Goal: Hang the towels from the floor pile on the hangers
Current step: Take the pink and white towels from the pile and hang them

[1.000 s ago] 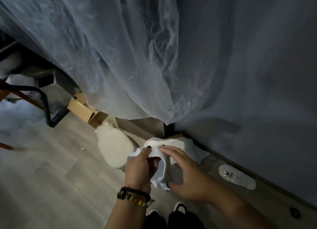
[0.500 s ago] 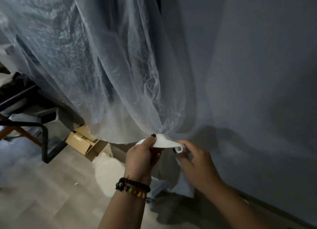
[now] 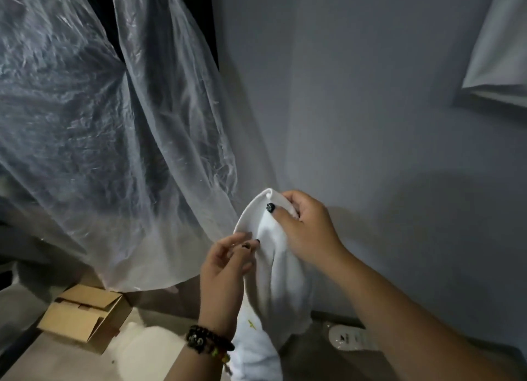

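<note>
A white towel hangs in front of me, lifted off the floor. My right hand pinches its top edge between thumb and fingers. Lower and to the left, my left hand has its fingertips at the towel's left edge, fingers loosely bent; whether it grips the cloth is unclear. The towel's lower end drapes down behind my left wrist. A white pile lies on the floor below. No hanger is in view.
A clear plastic sheet hangs at the left, reaching almost to the floor. A cardboard box lies on the floor under it. A grey wall is straight ahead, with white fabric hanging at the top right. A white slipper lies by the wall.
The towel has been raised from near the floor to chest height. My right hand moved up to its top edge, and my left hand slid down its left edge. My view tilted upward.
</note>
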`<state>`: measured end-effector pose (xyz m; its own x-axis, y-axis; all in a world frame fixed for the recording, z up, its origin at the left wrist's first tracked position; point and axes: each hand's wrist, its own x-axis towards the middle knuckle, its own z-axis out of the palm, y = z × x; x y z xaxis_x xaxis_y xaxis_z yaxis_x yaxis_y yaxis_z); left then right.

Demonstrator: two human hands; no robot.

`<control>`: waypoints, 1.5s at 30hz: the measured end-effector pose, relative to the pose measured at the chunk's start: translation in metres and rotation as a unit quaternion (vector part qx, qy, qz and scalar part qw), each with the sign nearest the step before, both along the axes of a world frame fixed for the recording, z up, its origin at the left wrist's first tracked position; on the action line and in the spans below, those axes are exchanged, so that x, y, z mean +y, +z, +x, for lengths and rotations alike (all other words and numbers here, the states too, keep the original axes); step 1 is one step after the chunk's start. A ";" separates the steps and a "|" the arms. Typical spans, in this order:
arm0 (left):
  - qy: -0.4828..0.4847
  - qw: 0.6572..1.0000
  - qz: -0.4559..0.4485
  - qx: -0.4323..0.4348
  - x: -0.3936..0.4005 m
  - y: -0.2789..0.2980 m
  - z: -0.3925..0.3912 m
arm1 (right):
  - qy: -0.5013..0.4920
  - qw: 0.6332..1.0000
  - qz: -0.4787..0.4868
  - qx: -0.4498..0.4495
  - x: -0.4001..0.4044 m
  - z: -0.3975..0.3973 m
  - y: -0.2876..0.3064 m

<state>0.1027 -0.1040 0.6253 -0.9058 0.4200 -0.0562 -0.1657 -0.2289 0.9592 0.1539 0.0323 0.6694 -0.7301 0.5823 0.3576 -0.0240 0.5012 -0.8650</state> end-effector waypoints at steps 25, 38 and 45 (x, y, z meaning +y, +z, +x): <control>0.098 0.931 -0.159 0.313 -0.045 -0.018 0.052 | -0.146 0.952 -0.160 0.216 -0.096 0.052 0.146; 0.064 0.973 -0.116 0.190 -0.011 -0.047 0.114 | -0.305 0.930 0.126 0.163 -0.010 0.200 0.137; 0.012 0.957 -0.033 0.289 0.006 -0.001 0.153 | -0.184 0.965 0.136 -0.125 -0.023 0.249 0.039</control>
